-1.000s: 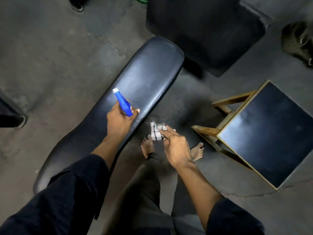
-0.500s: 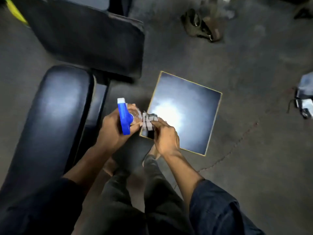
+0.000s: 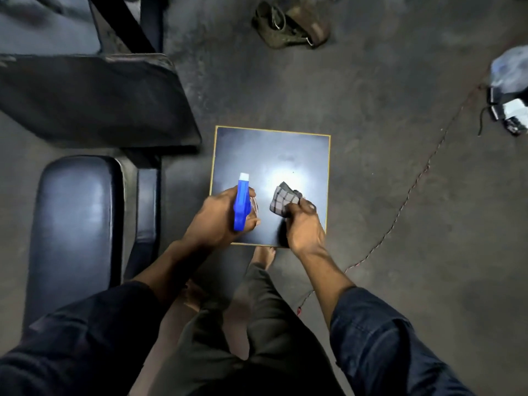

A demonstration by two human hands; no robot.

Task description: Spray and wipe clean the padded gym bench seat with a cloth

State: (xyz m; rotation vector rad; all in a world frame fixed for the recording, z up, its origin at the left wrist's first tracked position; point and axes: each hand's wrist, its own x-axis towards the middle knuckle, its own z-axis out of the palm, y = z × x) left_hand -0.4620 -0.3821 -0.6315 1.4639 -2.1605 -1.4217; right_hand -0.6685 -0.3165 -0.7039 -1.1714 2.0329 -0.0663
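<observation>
The black padded bench seat (image 3: 74, 224) runs down the left side of the view. My left hand (image 3: 220, 221) is shut on a spray bottle with a blue head (image 3: 241, 204), nozzle pointing away from me. My right hand (image 3: 303, 227) holds a folded checked cloth (image 3: 281, 201). Both hands hover over a small black square stool top (image 3: 285, 155) to the right of the bench, apart from the bench seat. The bottle's clear body is mostly hidden by my fingers.
A second dark pad (image 3: 94, 98) lies beyond the bench end. On the grey concrete floor are a brown bag (image 3: 288, 24) at the top, shoes and a plastic bag (image 3: 508, 92) at the right, and a thin cord (image 3: 405, 195). My bare feet (image 3: 263, 255) stand below the stool.
My view has swung right, from the bench seat to the stool. Both hands have moved off the bench and now sit over the stool top, still holding the bottle and cloth.
</observation>
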